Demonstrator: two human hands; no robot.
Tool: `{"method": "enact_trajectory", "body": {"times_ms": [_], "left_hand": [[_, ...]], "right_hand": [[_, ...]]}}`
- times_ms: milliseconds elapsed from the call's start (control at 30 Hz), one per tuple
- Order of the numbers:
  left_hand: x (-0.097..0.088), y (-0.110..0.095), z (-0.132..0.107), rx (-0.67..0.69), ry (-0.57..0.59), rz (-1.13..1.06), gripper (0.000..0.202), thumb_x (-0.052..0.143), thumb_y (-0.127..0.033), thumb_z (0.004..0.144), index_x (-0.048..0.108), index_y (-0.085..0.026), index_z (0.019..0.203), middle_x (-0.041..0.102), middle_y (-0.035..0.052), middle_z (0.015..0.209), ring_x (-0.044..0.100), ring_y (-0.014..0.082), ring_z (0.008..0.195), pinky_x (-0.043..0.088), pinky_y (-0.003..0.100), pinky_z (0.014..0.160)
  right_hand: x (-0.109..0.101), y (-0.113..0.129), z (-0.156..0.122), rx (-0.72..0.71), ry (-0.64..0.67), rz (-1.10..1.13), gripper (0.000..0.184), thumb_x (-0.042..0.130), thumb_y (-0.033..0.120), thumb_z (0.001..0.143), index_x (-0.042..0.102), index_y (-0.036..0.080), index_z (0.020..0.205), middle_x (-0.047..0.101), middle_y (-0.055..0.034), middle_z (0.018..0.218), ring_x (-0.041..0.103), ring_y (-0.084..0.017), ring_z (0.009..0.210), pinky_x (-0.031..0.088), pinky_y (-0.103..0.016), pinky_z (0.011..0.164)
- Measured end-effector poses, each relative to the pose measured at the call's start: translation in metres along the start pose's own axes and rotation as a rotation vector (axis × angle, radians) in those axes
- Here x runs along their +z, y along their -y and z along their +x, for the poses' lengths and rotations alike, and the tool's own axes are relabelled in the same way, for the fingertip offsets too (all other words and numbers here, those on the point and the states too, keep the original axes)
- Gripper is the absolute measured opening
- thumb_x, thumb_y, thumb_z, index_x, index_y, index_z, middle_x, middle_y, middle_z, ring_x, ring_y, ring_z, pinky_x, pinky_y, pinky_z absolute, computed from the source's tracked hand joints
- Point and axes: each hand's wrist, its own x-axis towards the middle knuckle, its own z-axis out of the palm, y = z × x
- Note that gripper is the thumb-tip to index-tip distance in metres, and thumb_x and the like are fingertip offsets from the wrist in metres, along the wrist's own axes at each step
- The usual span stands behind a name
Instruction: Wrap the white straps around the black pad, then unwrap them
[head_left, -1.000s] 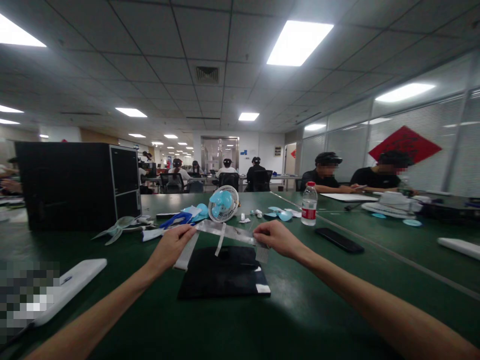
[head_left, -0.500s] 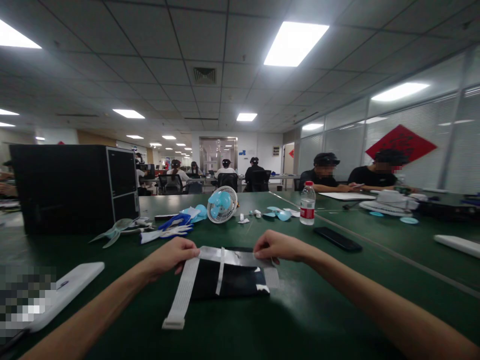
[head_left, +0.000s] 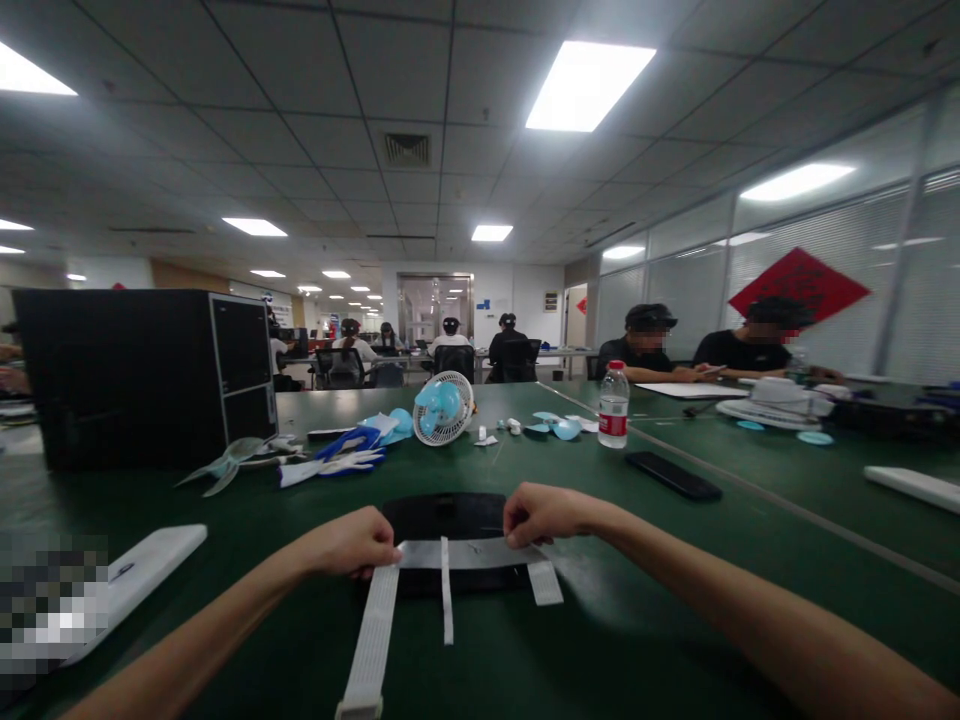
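Between my two hands a silvery-grey band (head_left: 469,554) is held up and stretched sideways. From its ends hang a long, ribbed white strap (head_left: 375,625) with a buckle at the bottom and a shorter white strap (head_left: 545,582). A narrow white strip (head_left: 448,595) drops from its middle. My left hand (head_left: 360,541) is closed on the left end, and my right hand (head_left: 547,515) pinches the right end, knuckles up. Behind and below the band a flat black object (head_left: 446,513) lies on the table, partly hidden; its kind I cannot make out.
On the green table (head_left: 637,590) stand a black computer case (head_left: 120,380), a small fan (head_left: 444,408) and a water bottle (head_left: 613,405). Blue-and-white gloves (head_left: 337,458) and a black phone (head_left: 673,475) lie beyond my hands. A white slab (head_left: 142,580) is at left. People sit farther back.
Both hands have drawn the band down and toward me. More of the black object shows behind it, and the long strap's buckle has slid to the frame's lower edge.
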Motion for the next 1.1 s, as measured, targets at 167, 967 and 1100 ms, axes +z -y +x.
{"method": "enact_trajectory", "body": {"times_ms": [167, 967, 1100], "left_hand": [[0.001, -0.007, -0.004, -0.021, -0.077, 0.126, 0.035, 0.051, -0.049, 0.079, 0.067, -0.018, 0.082, 0.061, 0.0014, 0.079, 0.056, 0.0173, 0.074, 0.040, 0.029, 0.063], [0.007, -0.008, -0.005, -0.033, -0.156, 0.200, 0.032, 0.050, -0.045, 0.080, 0.067, -0.018, 0.084, 0.064, 0.0044, 0.086, 0.059, 0.0202, 0.078, 0.044, 0.031, 0.066], [0.008, -0.007, -0.005, -0.082, -0.163, 0.184, 0.030, 0.053, -0.045, 0.079, 0.065, -0.019, 0.087, 0.064, 0.0044, 0.090, 0.059, 0.0204, 0.080, 0.045, 0.030, 0.066]], "right_hand": [[0.005, -0.003, 0.004, 0.027, -0.049, -0.045, 0.019, 0.062, 0.025, 0.076, 0.069, 0.014, 0.090, 0.064, -0.0003, 0.078, 0.055, -0.010, 0.064, 0.040, -0.020, 0.057], [0.011, 0.013, -0.005, 0.072, -0.167, -0.149, 0.022, 0.063, 0.028, 0.076, 0.069, 0.016, 0.094, 0.067, -0.0021, 0.093, 0.061, -0.016, 0.083, 0.044, -0.023, 0.065], [0.012, 0.014, -0.007, 0.069, -0.173, -0.177, 0.022, 0.063, 0.027, 0.076, 0.069, 0.017, 0.094, 0.067, -0.0021, 0.093, 0.061, -0.016, 0.083, 0.045, -0.023, 0.065]]}}
